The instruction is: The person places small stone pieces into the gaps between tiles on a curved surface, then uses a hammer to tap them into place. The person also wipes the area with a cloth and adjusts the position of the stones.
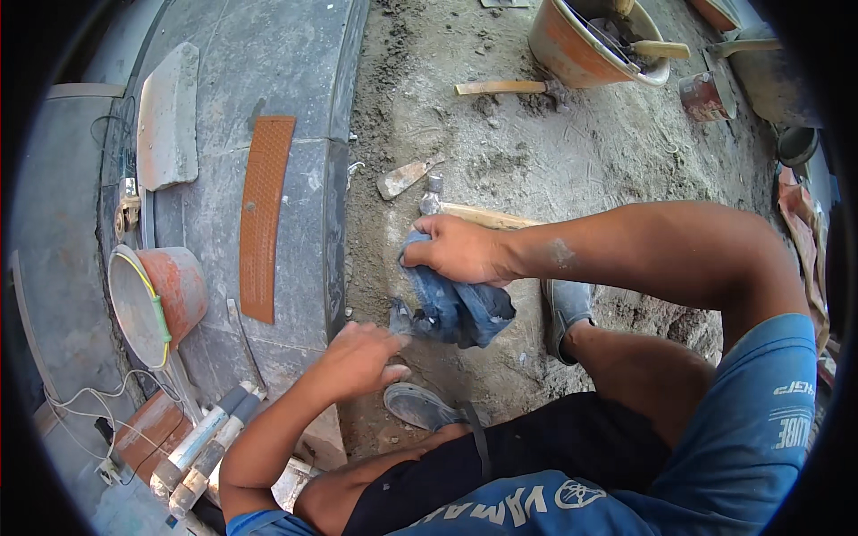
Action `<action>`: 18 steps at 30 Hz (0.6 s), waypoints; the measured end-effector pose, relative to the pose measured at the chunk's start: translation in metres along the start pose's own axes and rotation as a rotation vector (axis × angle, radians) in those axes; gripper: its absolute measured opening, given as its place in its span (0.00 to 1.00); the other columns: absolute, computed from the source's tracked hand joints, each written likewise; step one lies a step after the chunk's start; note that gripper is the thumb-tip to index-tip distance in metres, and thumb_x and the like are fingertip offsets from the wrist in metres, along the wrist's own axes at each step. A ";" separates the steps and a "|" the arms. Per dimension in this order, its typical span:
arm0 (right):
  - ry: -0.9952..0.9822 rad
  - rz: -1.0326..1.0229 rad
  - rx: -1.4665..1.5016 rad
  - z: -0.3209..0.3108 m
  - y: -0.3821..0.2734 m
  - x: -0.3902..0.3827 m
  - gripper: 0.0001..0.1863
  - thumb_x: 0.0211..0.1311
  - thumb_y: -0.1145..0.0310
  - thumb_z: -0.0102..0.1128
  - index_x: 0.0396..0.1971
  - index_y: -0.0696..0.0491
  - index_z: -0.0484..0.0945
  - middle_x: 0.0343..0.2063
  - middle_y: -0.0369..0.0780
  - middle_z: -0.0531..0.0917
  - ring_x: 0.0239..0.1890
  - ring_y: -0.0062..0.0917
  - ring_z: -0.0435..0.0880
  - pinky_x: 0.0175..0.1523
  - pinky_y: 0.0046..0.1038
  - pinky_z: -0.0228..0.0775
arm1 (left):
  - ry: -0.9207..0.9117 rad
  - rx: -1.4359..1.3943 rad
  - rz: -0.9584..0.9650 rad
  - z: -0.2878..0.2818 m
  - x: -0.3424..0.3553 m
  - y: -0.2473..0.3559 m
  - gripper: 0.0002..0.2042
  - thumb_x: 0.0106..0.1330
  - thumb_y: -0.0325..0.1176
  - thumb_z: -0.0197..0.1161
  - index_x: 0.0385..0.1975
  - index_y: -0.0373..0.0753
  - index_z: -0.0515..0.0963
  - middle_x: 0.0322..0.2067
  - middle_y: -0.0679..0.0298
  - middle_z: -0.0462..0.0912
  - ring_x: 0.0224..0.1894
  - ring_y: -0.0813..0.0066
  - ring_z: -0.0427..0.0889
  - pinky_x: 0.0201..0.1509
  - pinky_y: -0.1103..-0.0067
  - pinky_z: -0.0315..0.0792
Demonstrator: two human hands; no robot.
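Note:
My right hand (pixel 460 250) is closed on a crumpled blue cloth (pixel 456 308) that looks like worn denim and hangs in dark folds above the ground. Close to the cloth's lower left side is my left hand (pixel 357 357), its fingers loosely bent and the thumb standing apart. Its fingertips come near a small grey pointed piece (pixel 399 313), which may be part of the cloth; whether they touch is unclear. Just beyond my right hand lies a hammer (pixel 487 215) with a wooden handle, partly hidden by my forearm. A flat, mortar-smeared piece (pixel 407 180) rests beside the hammer head.
Along the left runs a grey tiled ledge (pixel 308 205) bearing a brown textured strip (pixel 265 214), a stone slab (pixel 170 116) and an orange bucket (pixel 186 290). Pipes (pixel 201 447) lie lower left. Farther off are another hammer (pixel 500 87), a tool-filled bucket (pixel 572 49) and a can (pixel 706 96).

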State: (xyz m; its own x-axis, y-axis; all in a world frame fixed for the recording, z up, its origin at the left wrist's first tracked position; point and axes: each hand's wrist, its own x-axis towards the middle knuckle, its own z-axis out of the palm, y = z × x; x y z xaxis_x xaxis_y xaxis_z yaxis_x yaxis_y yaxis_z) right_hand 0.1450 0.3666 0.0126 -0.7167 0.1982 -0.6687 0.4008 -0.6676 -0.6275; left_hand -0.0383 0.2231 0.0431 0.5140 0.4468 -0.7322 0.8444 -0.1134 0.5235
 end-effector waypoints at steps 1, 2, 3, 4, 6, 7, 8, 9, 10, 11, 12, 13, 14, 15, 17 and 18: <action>0.076 0.006 -0.096 -0.011 -0.005 -0.001 0.19 0.56 0.61 0.57 0.39 0.62 0.76 0.32 0.44 0.81 0.32 0.27 0.81 0.39 0.30 0.74 | 0.236 0.068 -0.071 -0.003 0.007 -0.016 0.21 0.58 0.38 0.65 0.49 0.35 0.73 0.45 0.51 0.76 0.52 0.53 0.72 0.59 0.61 0.63; 0.158 0.010 -0.192 -0.020 -0.011 -0.003 0.20 0.57 0.60 0.56 0.40 0.63 0.76 0.33 0.44 0.81 0.32 0.28 0.81 0.39 0.30 0.74 | 0.473 0.142 -0.138 0.001 0.016 -0.039 0.23 0.56 0.36 0.66 0.52 0.36 0.72 0.48 0.51 0.74 0.55 0.51 0.70 0.60 0.61 0.62; 0.144 0.008 -0.192 -0.029 -0.019 -0.002 0.20 0.57 0.60 0.56 0.40 0.63 0.76 0.33 0.44 0.81 0.32 0.28 0.81 0.39 0.30 0.74 | 0.658 0.232 -0.218 -0.003 0.029 -0.057 0.25 0.56 0.35 0.66 0.55 0.36 0.70 0.52 0.49 0.70 0.58 0.49 0.66 0.62 0.60 0.60; 0.159 0.033 -0.113 -0.037 -0.029 0.000 0.22 0.59 0.58 0.53 0.41 0.64 0.75 0.34 0.45 0.81 0.33 0.29 0.81 0.40 0.31 0.73 | 0.839 0.325 -0.301 -0.005 0.039 -0.075 0.28 0.56 0.34 0.66 0.57 0.36 0.68 0.56 0.48 0.67 0.61 0.47 0.63 0.64 0.59 0.58; 0.145 0.048 -0.040 -0.056 -0.042 0.022 0.24 0.60 0.56 0.51 0.41 0.65 0.75 0.34 0.46 0.81 0.35 0.30 0.81 0.42 0.31 0.73 | 0.980 0.335 -0.392 -0.002 0.057 -0.113 0.29 0.57 0.33 0.65 0.59 0.36 0.66 0.58 0.46 0.64 0.62 0.45 0.61 0.66 0.59 0.56; 0.158 -0.019 -0.065 -0.068 -0.035 0.046 0.24 0.61 0.55 0.50 0.42 0.65 0.75 0.36 0.48 0.82 0.37 0.32 0.82 0.45 0.32 0.73 | 1.122 0.338 -0.448 0.000 0.069 -0.128 0.30 0.57 0.33 0.64 0.61 0.35 0.64 0.60 0.44 0.62 0.64 0.44 0.59 0.67 0.58 0.54; 0.172 -0.087 -0.091 -0.081 -0.030 0.070 0.25 0.63 0.55 0.48 0.43 0.66 0.74 0.37 0.49 0.82 0.40 0.34 0.82 0.47 0.33 0.72 | 1.123 0.343 -0.463 0.002 0.079 -0.137 0.30 0.57 0.33 0.64 0.61 0.35 0.64 0.60 0.44 0.62 0.64 0.44 0.59 0.67 0.58 0.54; 0.262 -0.183 -0.296 -0.090 -0.029 0.094 0.24 0.64 0.56 0.46 0.43 0.66 0.74 0.42 0.53 0.81 0.45 0.42 0.81 0.52 0.37 0.70 | 1.133 0.311 -0.485 0.004 0.089 -0.144 0.30 0.58 0.32 0.63 0.61 0.35 0.64 0.61 0.44 0.61 0.64 0.43 0.58 0.67 0.58 0.54; 0.244 -0.187 -0.292 -0.094 -0.028 0.118 0.24 0.64 0.56 0.46 0.43 0.66 0.74 0.42 0.53 0.81 0.45 0.42 0.81 0.52 0.37 0.70 | 1.136 0.282 -0.513 0.005 0.094 -0.150 0.29 0.59 0.31 0.62 0.62 0.34 0.63 0.62 0.43 0.61 0.65 0.43 0.58 0.68 0.57 0.53; 0.280 -0.242 -0.500 -0.096 -0.027 0.138 0.23 0.64 0.58 0.46 0.42 0.66 0.74 0.44 0.56 0.79 0.47 0.46 0.80 0.52 0.39 0.70 | 1.127 0.280 -0.522 0.006 0.099 -0.153 0.29 0.59 0.31 0.62 0.62 0.34 0.63 0.62 0.43 0.61 0.65 0.43 0.58 0.68 0.57 0.53; 0.313 -0.298 -0.707 -0.101 -0.026 0.157 0.22 0.64 0.60 0.45 0.42 0.66 0.73 0.47 0.58 0.78 0.49 0.49 0.78 0.53 0.42 0.69 | 1.158 0.303 -0.532 0.007 0.104 -0.156 0.28 0.61 0.30 0.60 0.62 0.34 0.63 0.62 0.42 0.60 0.64 0.42 0.58 0.68 0.57 0.54; 0.292 -0.285 -0.698 -0.098 -0.028 0.166 0.22 0.64 0.60 0.45 0.42 0.66 0.73 0.47 0.58 0.78 0.49 0.49 0.78 0.53 0.42 0.69 | 1.179 0.318 -0.550 0.012 0.103 -0.157 0.27 0.62 0.30 0.58 0.62 0.33 0.63 0.62 0.41 0.60 0.64 0.42 0.58 0.67 0.57 0.54; 0.212 -0.248 -0.797 -0.096 -0.029 0.174 0.20 0.64 0.61 0.47 0.42 0.66 0.73 0.46 0.59 0.77 0.50 0.50 0.78 0.54 0.42 0.69 | 1.159 0.307 -0.565 0.016 0.101 -0.159 0.27 0.62 0.30 0.58 0.62 0.33 0.63 0.62 0.41 0.60 0.64 0.42 0.58 0.67 0.57 0.54; 0.131 -0.212 -0.895 -0.094 -0.030 0.181 0.19 0.64 0.62 0.48 0.42 0.66 0.72 0.46 0.60 0.77 0.50 0.51 0.77 0.54 0.43 0.69 | 1.148 0.307 -0.561 0.020 0.099 -0.161 0.26 0.62 0.29 0.57 0.61 0.33 0.64 0.62 0.41 0.60 0.64 0.42 0.58 0.67 0.57 0.54; 0.165 -0.250 -0.928 -0.098 -0.034 0.191 0.20 0.63 0.62 0.51 0.43 0.66 0.71 0.44 0.60 0.77 0.50 0.50 0.77 0.53 0.43 0.69 | 1.141 0.303 -0.577 0.019 0.100 -0.162 0.25 0.63 0.28 0.56 0.61 0.33 0.64 0.62 0.41 0.60 0.64 0.42 0.59 0.67 0.57 0.54; 0.220 -0.291 -0.961 -0.099 -0.035 0.196 0.20 0.62 0.62 0.53 0.43 0.66 0.71 0.42 0.61 0.77 0.49 0.50 0.78 0.52 0.42 0.70 | 1.138 0.312 -0.572 0.019 0.099 -0.161 0.24 0.63 0.28 0.55 0.61 0.33 0.65 0.62 0.41 0.60 0.65 0.42 0.59 0.67 0.57 0.54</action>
State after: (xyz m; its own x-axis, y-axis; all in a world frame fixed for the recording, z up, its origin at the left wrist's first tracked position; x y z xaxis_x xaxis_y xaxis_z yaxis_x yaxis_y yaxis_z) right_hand 0.0470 0.4998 -0.1366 -0.7774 0.4524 -0.4370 0.5850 0.2647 -0.7666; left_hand -0.1205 0.2684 -0.1222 -0.2110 0.9767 0.0398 0.9773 0.2099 0.0286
